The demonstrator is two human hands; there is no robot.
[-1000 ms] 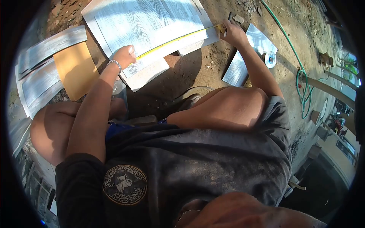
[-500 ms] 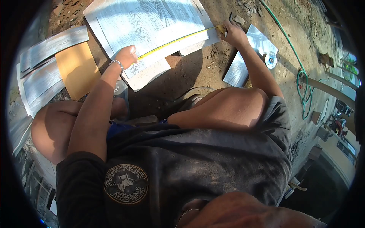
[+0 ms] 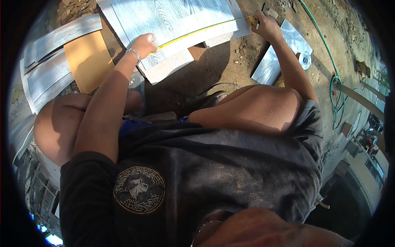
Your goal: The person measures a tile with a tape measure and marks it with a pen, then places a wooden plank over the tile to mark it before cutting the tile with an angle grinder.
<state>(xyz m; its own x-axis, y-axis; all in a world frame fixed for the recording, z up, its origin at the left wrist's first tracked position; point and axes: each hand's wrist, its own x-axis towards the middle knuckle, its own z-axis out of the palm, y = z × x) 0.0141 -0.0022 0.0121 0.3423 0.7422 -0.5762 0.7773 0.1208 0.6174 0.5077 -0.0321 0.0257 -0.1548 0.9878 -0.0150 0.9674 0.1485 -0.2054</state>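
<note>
A yellow tape measure (image 3: 201, 31) is stretched across a wood-grain tile (image 3: 173, 18) with pale grey streaks. My left hand (image 3: 145, 44), a chain bracelet at its wrist, is closed on the tape's left end near the tile's edge. At the tape's other end, my right hand (image 3: 268, 27) is closed round the tape case, which its fingers partly hide. A dark, thin object sticks up beside those fingers. Under the tile's near edge lie pale slabs (image 3: 170, 66).
More wood-grain pieces (image 3: 47, 78) and a tan sheet (image 3: 88, 61) lie at left. On the right are another tile piece (image 3: 269, 61), a round disc (image 3: 304, 60) and a green hose (image 3: 325, 43) on bare dirt. My bent legs (image 3: 247, 109) are close below.
The whole view has shifted, so the tile, tape and both hands appear higher and further right. Both hands keep their hold at the tape's two ends.
</note>
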